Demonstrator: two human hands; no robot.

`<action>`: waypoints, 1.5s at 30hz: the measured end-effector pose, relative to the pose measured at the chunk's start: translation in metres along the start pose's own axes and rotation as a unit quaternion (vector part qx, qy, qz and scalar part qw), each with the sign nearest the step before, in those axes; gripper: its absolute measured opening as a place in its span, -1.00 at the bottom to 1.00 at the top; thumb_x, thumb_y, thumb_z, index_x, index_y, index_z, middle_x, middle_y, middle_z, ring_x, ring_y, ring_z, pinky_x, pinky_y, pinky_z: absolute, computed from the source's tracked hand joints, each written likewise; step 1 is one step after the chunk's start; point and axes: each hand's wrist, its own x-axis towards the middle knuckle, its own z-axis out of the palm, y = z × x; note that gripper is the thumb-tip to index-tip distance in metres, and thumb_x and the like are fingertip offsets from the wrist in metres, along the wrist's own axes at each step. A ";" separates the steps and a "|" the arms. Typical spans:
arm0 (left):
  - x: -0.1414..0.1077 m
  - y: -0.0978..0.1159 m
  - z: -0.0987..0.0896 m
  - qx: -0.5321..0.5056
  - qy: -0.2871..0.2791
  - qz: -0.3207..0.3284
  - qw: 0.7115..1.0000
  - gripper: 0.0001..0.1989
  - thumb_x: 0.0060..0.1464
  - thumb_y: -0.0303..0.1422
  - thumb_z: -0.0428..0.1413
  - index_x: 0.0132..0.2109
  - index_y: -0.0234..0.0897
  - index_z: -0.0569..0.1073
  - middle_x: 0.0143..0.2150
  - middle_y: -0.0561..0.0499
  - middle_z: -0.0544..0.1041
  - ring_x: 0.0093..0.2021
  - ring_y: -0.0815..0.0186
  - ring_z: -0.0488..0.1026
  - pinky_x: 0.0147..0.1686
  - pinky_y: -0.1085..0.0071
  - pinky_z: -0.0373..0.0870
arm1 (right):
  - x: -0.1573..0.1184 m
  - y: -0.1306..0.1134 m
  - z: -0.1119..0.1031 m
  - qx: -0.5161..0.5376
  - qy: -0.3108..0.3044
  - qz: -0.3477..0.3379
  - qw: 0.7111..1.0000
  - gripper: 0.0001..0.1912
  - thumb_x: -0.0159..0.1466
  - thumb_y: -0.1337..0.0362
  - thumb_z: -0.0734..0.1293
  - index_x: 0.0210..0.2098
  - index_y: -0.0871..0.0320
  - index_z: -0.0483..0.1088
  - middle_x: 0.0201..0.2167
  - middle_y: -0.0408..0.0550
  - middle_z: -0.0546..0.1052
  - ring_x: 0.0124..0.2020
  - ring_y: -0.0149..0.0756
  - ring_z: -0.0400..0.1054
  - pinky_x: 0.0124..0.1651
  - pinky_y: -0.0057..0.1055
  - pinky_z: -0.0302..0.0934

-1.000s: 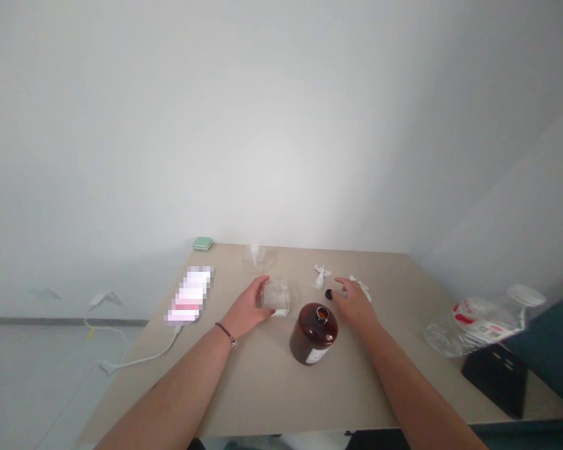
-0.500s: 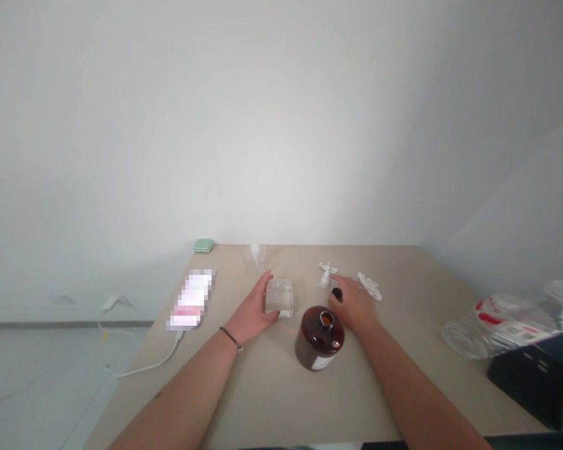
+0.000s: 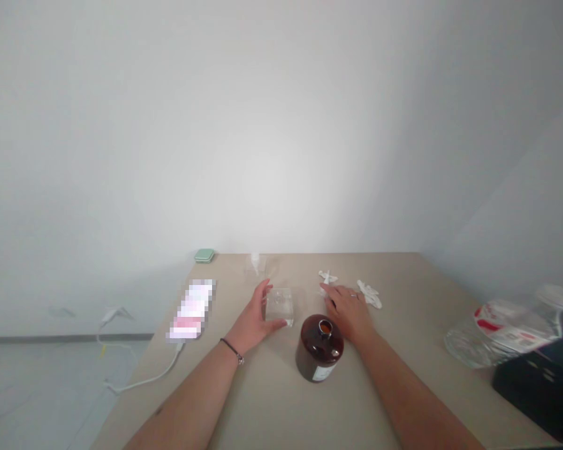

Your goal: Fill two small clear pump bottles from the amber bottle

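My left hand is wrapped round the left side of a clear square container standing on the table. Behind the brown bottle, my right hand reaches over a small white nozzle piece, its fingers bent downward. What those fingers grip, if anything, is hidden. The dark brown bottle stands upright between my forearms, its mouth uncovered and a white label low on its front.
Crumpled white gloves lie right of my right hand. Another clear container with a white nozzle stands behind. A phone with a cable is at left, a green case farther back. A large clear bottle lies at right.
My right hand has shifted slightly left over the white nozzle piece, and the black cap by its fingers is no longer visible. The whole view has moved slightly. My left hand keeps its hold.
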 end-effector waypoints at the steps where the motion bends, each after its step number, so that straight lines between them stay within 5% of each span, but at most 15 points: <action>1: 0.000 0.001 0.000 -0.006 0.001 -0.001 1.000 0.04 -0.13 -0.30 0.38 0.37 -0.11 -0.06 0.36 -0.27 0.15 0.32 -0.02 0.22 0.32 0.01 0.10 | 0.000 0.000 0.000 0.000 -0.002 0.002 1.000 -0.54 0.38 0.23 0.12 0.24 -0.01 0.28 0.04 0.04 0.50 0.09 -0.08 0.32 0.14 -0.09 0.06; 18: -0.003 0.006 0.002 -0.023 -0.002 0.000 1.000 -0.03 -0.09 -0.44 0.30 0.35 -0.10 -0.09 0.31 -0.25 0.22 0.24 0.06 0.35 0.25 0.06 0.25 | -0.005 0.001 -0.001 -0.005 0.013 0.040 0.999 -0.47 0.29 0.18 0.23 0.24 0.10 0.26 0.05 0.11 0.49 0.10 0.04 0.32 0.12 -0.06 0.10; 25: -0.007 0.011 0.001 0.003 0.010 -0.003 1.000 -0.03 -0.10 -0.43 0.33 0.33 -0.11 -0.06 0.35 -0.28 0.13 0.33 -0.01 0.22 0.31 -0.01 0.11 | -0.007 0.006 -0.004 0.069 0.048 0.062 0.994 -0.50 0.27 0.22 0.23 0.20 0.08 0.29 0.04 0.10 0.49 0.10 0.01 0.31 0.14 -0.05 0.09; 29: -0.008 0.006 0.000 -0.012 0.008 0.009 1.000 -0.04 -0.09 -0.42 0.33 0.33 -0.09 -0.06 0.34 -0.27 0.15 0.29 0.00 0.28 0.30 -0.02 0.13 | -0.034 0.003 -0.022 0.312 0.128 0.025 0.941 -0.57 0.33 0.12 0.16 0.15 0.07 0.32 0.00 0.09 0.49 0.05 -0.04 0.35 0.14 -0.04 0.16; 33: -0.005 0.000 0.001 -0.014 0.004 0.020 1.000 -0.04 -0.09 -0.44 0.32 0.34 -0.09 -0.06 0.33 -0.27 0.17 0.27 0.00 0.30 0.27 -0.02 0.18 | -0.079 -0.019 -0.043 0.511 0.064 -0.091 0.852 -0.26 0.27 -0.06 0.27 0.35 0.00 0.02 0.17 0.11 0.39 0.19 -0.01 0.28 0.21 -0.06 0.16; 38: -0.004 0.001 0.001 0.007 0.018 0.019 1.000 -0.06 -0.07 -0.46 0.29 0.34 -0.11 -0.05 0.29 -0.23 0.25 0.28 0.05 0.30 0.30 -0.01 0.12 | -0.098 -0.051 -0.058 0.467 -0.016 -0.019 0.884 0.00 0.10 0.19 0.46 0.39 0.00 -0.11 0.26 0.12 0.30 0.27 0.01 0.21 0.32 0.05 0.02; 45: -0.004 0.002 0.000 0.018 0.025 0.018 0.999 -0.06 -0.09 -0.44 0.30 0.35 -0.17 -0.04 0.26 -0.27 0.28 0.25 0.03 0.33 0.27 -0.02 0.18 | -0.066 -0.051 -0.072 0.490 0.060 -0.003 0.869 -0.08 0.06 0.21 0.46 0.33 0.05 0.02 0.09 0.11 0.42 0.07 -0.07 0.38 0.19 -0.05 0.21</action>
